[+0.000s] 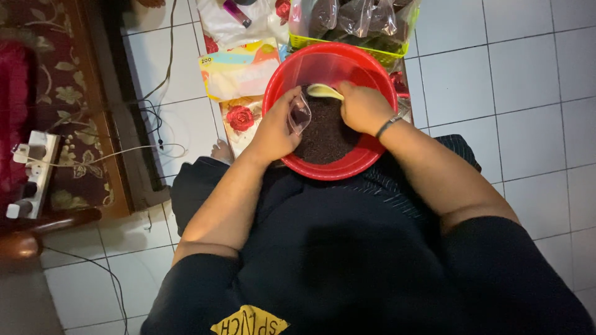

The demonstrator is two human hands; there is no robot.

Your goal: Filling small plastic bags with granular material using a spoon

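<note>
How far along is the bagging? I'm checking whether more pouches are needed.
Done: filled clear bags sit in the green basket. In hand: the left hand holds a small clear pouch open while the right hand scoops with a pale scoop. Left: plenty of dark granules remain in the red basin.

Probably a home: white tiled floor (496, 74), patterned rug (68, 93), and a power strip (34, 174) with chargers.

Head-worn view, steeply downward, close.
</note>
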